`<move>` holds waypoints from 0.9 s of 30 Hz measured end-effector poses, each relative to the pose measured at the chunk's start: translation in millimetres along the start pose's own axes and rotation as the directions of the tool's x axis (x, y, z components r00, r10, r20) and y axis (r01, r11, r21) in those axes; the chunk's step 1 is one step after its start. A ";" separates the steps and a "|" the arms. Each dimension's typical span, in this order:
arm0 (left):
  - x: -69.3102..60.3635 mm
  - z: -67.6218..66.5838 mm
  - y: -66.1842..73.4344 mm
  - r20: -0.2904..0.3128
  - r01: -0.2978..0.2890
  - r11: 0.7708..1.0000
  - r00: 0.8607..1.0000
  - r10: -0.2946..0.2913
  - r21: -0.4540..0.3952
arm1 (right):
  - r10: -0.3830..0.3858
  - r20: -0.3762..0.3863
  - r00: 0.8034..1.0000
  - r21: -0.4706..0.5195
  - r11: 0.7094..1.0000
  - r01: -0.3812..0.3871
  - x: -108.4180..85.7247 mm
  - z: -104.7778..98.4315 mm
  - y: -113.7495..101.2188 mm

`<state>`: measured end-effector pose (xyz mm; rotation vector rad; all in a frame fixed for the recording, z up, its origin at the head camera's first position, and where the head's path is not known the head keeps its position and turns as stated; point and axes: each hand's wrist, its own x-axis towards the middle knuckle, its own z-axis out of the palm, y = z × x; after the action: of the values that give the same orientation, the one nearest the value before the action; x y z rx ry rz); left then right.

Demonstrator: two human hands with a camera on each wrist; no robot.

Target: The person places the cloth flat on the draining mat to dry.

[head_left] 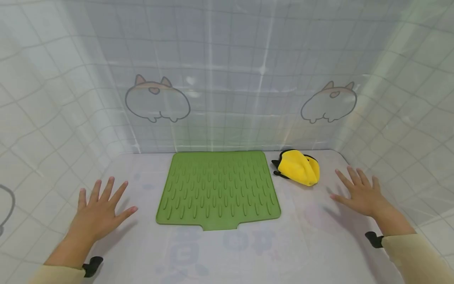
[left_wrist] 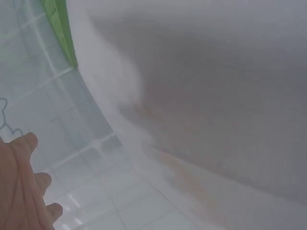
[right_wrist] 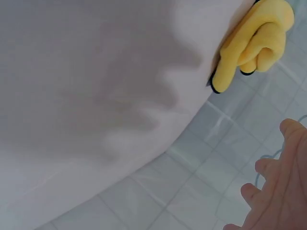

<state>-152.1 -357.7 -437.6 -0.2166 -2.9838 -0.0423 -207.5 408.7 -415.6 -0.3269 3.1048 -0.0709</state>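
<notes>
A green mat (head_left: 220, 189) with rows of raised ridges and a tab at its front edge lies flat on the white surface. To its right sits a crumpled yellow cloth (head_left: 299, 169) with black edging, folded into a loose bundle; the right wrist view also shows this yellow cloth (right_wrist: 254, 45). My left hand (head_left: 97, 215) hovers left of the mat with fingers spread, holding nothing. On the far side, my right hand (head_left: 365, 194) is held above the surface just right of the cloth, fingers spread and apart from it.
White sheeting with a grid pattern forms a back wall (head_left: 234, 106) and side walls around the surface. Two cartoon corgi drawings (head_left: 157, 100) mark the back wall. Black straps (head_left: 93, 266) show at both wrists, by the cream sleeves (head_left: 58, 275).
</notes>
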 end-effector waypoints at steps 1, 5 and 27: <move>0.6 -0.2 0.9 -0.001 -0.002 1.000 1.000 0.002 -0.004 | 0.000 0.001 1.000 0.001 1.000 0.000 0.2 -0.3 -1.3; 3.6 -1.9 6.1 -0.006 -0.009 0.999 1.000 0.009 -0.032 | 0.005 0.003 1.000 0.035 0.999 -0.005 1.6 -2.4 -7.2; 13.3 -1.0 43.2 0.091 -0.015 0.986 0.995 0.030 -0.166 | -0.004 0.004 1.000 0.147 0.989 0.004 30.2 2.0 -38.5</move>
<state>-158.7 -313.1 -433.9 -0.2785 -3.0713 -0.2856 -228.9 364.7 -416.3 -0.3281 3.0716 -0.2970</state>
